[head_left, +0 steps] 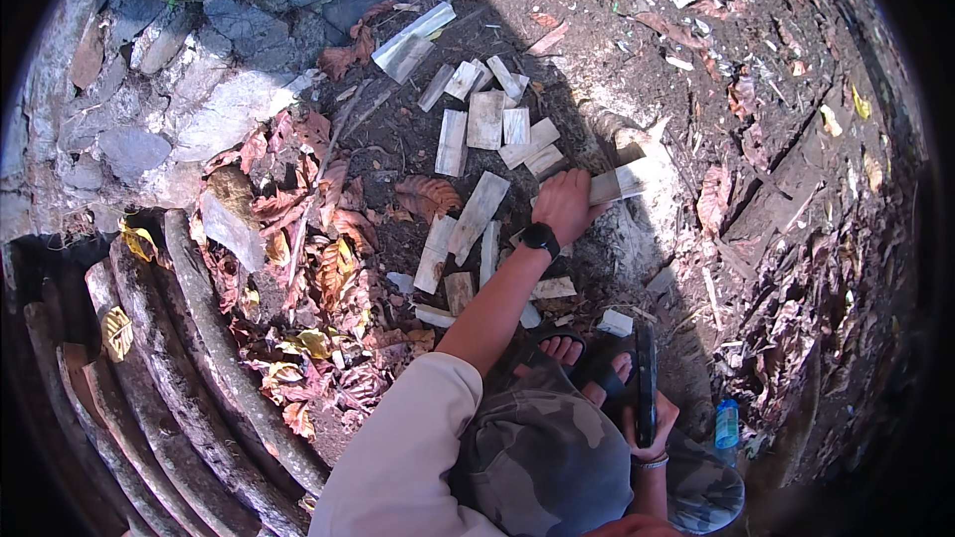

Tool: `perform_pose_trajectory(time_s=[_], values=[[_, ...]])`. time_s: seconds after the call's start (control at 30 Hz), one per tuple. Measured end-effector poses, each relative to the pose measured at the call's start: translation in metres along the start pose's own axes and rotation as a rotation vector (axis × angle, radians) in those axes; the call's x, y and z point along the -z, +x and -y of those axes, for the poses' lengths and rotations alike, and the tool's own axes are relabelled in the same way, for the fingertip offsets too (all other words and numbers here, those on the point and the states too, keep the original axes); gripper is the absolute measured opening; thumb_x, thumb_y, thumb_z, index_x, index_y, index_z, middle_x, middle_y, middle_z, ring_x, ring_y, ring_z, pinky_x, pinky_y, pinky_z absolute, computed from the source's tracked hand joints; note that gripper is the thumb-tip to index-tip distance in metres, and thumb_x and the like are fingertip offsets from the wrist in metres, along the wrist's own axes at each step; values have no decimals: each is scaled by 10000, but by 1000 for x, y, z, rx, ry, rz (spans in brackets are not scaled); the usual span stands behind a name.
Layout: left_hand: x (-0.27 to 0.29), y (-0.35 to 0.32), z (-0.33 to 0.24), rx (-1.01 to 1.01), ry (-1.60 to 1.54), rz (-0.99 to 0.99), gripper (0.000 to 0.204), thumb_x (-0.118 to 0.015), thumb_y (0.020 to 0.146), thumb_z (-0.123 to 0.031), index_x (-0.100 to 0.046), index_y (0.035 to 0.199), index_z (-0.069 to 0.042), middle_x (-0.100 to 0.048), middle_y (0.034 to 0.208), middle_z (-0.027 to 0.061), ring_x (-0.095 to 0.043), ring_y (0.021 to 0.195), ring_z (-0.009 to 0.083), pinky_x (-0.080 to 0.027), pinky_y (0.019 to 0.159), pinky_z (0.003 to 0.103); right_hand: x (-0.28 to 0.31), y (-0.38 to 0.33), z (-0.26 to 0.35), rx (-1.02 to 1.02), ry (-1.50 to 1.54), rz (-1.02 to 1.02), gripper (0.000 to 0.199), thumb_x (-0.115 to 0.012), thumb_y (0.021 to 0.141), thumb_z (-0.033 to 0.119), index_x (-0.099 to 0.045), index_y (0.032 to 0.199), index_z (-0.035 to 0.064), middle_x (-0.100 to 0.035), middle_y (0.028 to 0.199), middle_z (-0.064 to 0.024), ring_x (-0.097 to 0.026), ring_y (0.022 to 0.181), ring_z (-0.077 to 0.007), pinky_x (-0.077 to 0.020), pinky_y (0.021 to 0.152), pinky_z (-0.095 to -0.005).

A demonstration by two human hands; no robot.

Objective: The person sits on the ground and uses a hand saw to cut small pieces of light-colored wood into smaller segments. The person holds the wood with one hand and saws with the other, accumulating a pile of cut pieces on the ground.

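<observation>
- Left hand (565, 201) reaches out toward 1 o'clock, fingers curled round a pale wood piece (619, 182), on the stump.
- Right hand (649, 426) at 5 o'clock, fingers wrapped tight on a dark blade (646, 378).
- More split pieces (484, 119) lie at 12 on the ground.

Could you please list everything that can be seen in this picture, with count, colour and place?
Pale split wooden pieces: many, light beige, on the dark soil at centre.
Pale wooden block: one, beige, under the left hand.
Grey stone wall: one, upper left.
Long grey logs: several, stacked at lower left.
Dry fallen leaves: many, brown and yellow, left of centre.
Blue-capped plastic bottle: one, lower right.
Black long tool: one, in the right hand.
Left hand: on the block, black wristwatch on the wrist.
Right hand: gripping the tool.
</observation>
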State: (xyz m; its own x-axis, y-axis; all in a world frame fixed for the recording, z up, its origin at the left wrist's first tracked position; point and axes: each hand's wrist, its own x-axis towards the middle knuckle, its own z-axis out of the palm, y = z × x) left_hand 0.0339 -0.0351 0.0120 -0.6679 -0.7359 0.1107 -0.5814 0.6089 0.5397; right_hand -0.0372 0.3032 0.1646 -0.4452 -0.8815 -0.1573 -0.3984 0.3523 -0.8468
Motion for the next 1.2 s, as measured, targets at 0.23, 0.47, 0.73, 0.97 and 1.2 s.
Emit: perform_pose_trajectory(time_s=[0.23, 0.47, 0.73, 0.97, 1.2], values=[[2, 0, -3, -9, 37, 24, 435, -783, 788, -331, -525, 949, -21, -601, 877, 146, -611, 859, 344, -487, 762, 459, -8, 39, 11, -34, 69, -11, 160, -677, 726, 147, -572, 762, 32, -521, 606, -77, -535, 518, -198, -441, 539, -318], [1, 1, 1, -15, 34, -7, 447, -786, 785, -338, -516, 935, -15, -598, 853, 153, -612, 821, 359, -492, 731, 470, -1, -12, -19, 35, 42, -46, 179, -691, 697, 155, -545, 701, 52, -467, 570, -103, -492, 471, -270, -395, 485, -346], [-4, -2, -3, -51, 61, 2, 445, -796, 766, -314, -499, 917, -20, -583, 862, 163, -606, 819, 369, -493, 718, 473, -10, 42, -9, 3, 74, -16, 264, -719, 692, 173, -487, 676, 48, -464, 585, -110, -491, 483, -284, -394, 488, -361], [-4, 0, 0, -15, 90, 20, 440, -798, 757, -307, -507, 931, -26, -585, 879, 158, -608, 852, 366, -493, 738, 472, 5, -9, -16, 28, 190, -51, 207, -706, 712, 152, -529, 695, 47, -496, 585, -109, -548, 506, -275, -433, 519, -349], [-6, 0, -6, -34, 131, 24, 438, -792, 764, -308, -505, 938, -26, -591, 886, 157, -615, 859, 361, -496, 740, 470, -3, 53, -4, 15, 148, -14, 212, -721, 709, 140, -534, 697, 41, -502, 584, -109, -545, 508, -273, -427, 517, -346]])
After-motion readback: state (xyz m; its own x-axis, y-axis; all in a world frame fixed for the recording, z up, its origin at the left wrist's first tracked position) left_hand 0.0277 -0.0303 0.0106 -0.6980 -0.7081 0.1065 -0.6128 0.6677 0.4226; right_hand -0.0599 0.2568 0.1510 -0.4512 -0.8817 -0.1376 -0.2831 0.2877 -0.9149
